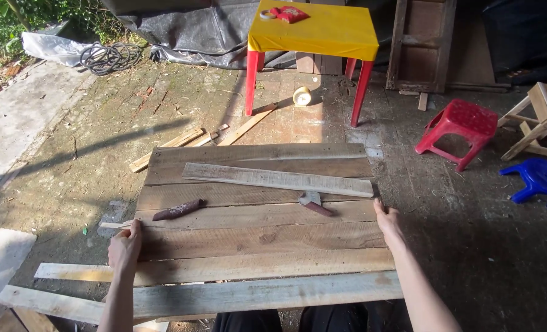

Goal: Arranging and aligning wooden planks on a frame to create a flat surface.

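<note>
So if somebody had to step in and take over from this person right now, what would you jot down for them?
Left hand: open, flat against the left edge of the wooden panel.
Right hand: open, pressed on the panel's right edge.
Things: the panel of side-by-side planks lies flat in front of the person. On it lie a loose plank, a hatchet near the right side and a dark sheath-like piece near the left. Longer boards stick out underneath at the near side.
Done: planks sit together as one panel.
Left: cannot tell whether they are fastened; no nails are visible from here.
</note>
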